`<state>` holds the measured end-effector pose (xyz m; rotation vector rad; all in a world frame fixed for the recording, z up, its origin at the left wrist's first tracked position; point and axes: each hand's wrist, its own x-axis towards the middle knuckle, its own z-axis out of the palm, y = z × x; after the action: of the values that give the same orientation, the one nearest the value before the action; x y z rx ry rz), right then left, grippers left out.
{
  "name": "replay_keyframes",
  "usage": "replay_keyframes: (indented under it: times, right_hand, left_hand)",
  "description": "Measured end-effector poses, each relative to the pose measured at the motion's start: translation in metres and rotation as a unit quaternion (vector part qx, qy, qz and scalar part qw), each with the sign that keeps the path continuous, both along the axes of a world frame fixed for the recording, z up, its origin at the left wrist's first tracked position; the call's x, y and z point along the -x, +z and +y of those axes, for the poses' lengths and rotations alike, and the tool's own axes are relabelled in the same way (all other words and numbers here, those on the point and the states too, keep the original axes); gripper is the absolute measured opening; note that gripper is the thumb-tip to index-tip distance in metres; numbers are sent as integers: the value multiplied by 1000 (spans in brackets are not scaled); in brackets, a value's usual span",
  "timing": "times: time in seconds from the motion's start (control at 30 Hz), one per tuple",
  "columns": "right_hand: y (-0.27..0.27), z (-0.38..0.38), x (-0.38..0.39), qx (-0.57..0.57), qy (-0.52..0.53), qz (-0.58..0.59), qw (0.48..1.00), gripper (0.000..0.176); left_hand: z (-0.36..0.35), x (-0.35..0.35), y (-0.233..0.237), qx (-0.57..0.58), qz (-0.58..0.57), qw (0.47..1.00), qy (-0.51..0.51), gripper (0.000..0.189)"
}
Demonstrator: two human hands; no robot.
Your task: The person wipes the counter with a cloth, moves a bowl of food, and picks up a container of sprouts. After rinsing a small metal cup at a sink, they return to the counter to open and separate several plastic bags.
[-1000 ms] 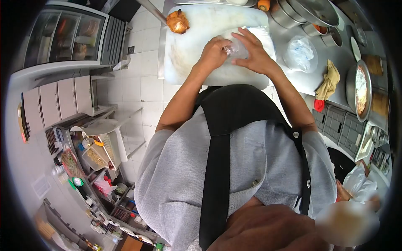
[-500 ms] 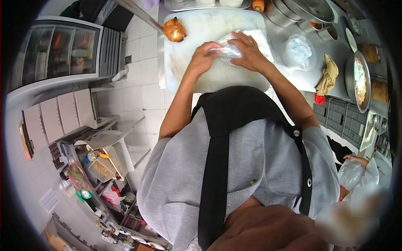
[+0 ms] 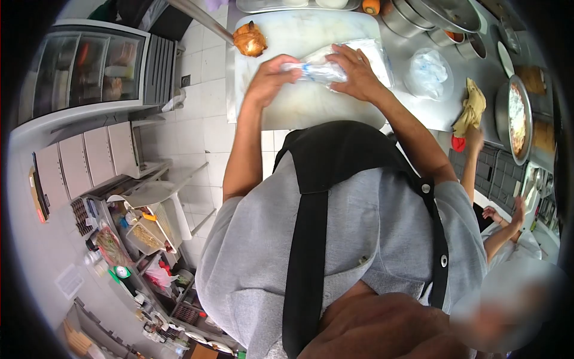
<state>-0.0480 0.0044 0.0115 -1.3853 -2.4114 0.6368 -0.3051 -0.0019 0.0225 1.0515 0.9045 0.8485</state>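
Over the white cutting board [image 3: 299,110], my left hand [image 3: 270,81] is closed on the end of a clear plastic bag [image 3: 323,72] with blue marks. The bag is drawn out sideways between my hands. My right hand [image 3: 360,75] has its fingers spread and lies over the bag's other end and the flat white plastic-wrapped stack [image 3: 378,52] beneath. What is under my right palm is hidden. A glossy brown rounded food item [image 3: 250,40] sits at the board's far left corner, apart from my hands.
Right of the board are a bowl with crumpled plastic [image 3: 429,75], a tan cloth [image 3: 470,106] and a large metal bowl of food [image 3: 514,119]. Metal pots [image 3: 406,18] and a carrot [image 3: 371,6] stand behind. A co-worker's hand [image 3: 475,139] reaches toward the cloth.
My left hand has moved left and slightly up, stretching more of the plastic bag out. My right hand stays nearly in place. The co-worker's arm has come up beside the tan cloth.
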Motion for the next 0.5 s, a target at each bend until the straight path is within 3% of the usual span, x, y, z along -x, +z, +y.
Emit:
replay_keyframes:
  times: [0.03, 0.1, 0.23, 0.3, 0.33, 0.4, 0.47, 0.5]
  right_hand:
    - [-4, 1, -2, -5, -1, 3, 1000, 63]
    - [-4, 1, -2, -8, -2, 3, 1000, 64]
    - [-5, 0, 0, -16, -10, 2, 1000, 65]
    - [5, -6, 0, 39, -5, -19, 999, 66]
    - [9, -8, 0, 66, -2, -30, 997, 66]
    - [-5, -12, -5, 14, 12, -9, 1000, 71]
    - [-1, -20, -7, -12, 19, 10, 1000, 76]
    - [-2, -21, -8, -9, 16, 14, 1000, 76]
  left_hand:
    - [0, 16, 3, 0, -24, 1000, 12, 17]
    - [-2, 41, 19, 8, -181, 983, 42, 19]
    - [-11, 42, 102, -73, -244, 959, 124, 22]
    - [-10, 32, 124, -110, -249, 952, 140, 25]
    - [-6, 26, 121, -104, -230, 954, 163, 27]
    - [16, 4, 105, -90, -192, 955, 207, 31]
    - [37, -21, 67, -55, -64, 973, 214, 38]
    - [40, -32, 38, -150, 84, 952, 252, 38]
